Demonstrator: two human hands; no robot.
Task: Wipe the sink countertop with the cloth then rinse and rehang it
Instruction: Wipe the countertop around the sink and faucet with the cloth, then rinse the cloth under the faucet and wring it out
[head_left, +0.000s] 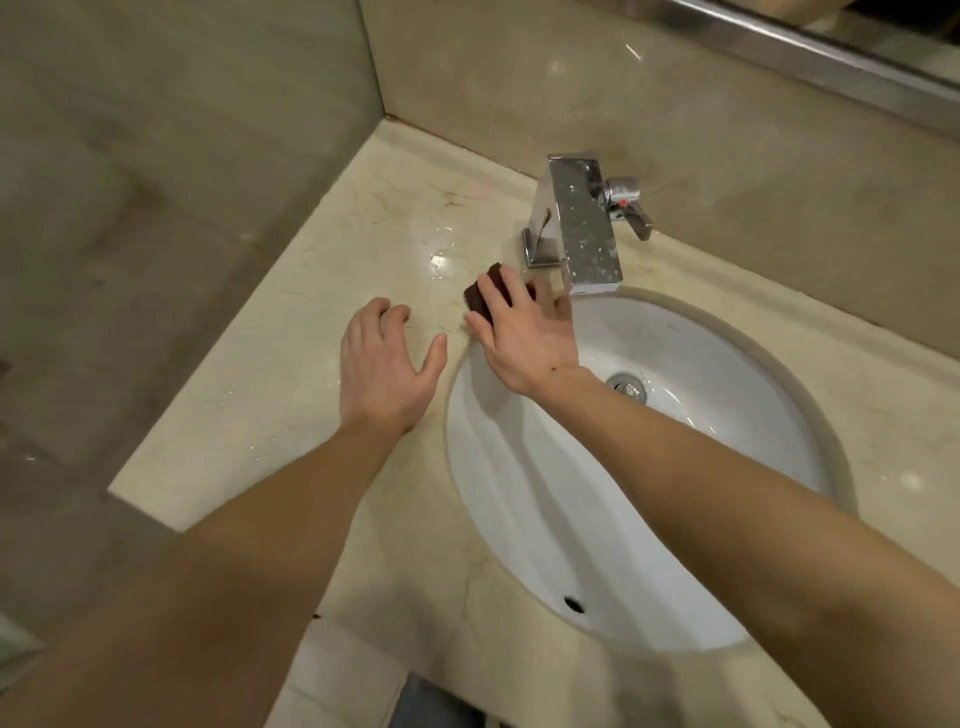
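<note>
My right hand (524, 332) presses flat on a small dark maroon cloth (480, 293) lying on the cream marble countertop (291, 364), just left of the chrome faucet (582, 228) and at the far-left rim of the white oval sink basin (675, 467). Most of the cloth is hidden under my fingers. My left hand (387, 364) rests on the countertop to the left of the cloth, fingers spread, holding nothing.
The faucet's lever handle (631, 208) points to the right. A drain (626, 387) sits in the basin's middle. Wet patches glint on the countertop near the faucet (439, 260). Tiled walls close in at the back and left; the counter's left edge drops to the floor.
</note>
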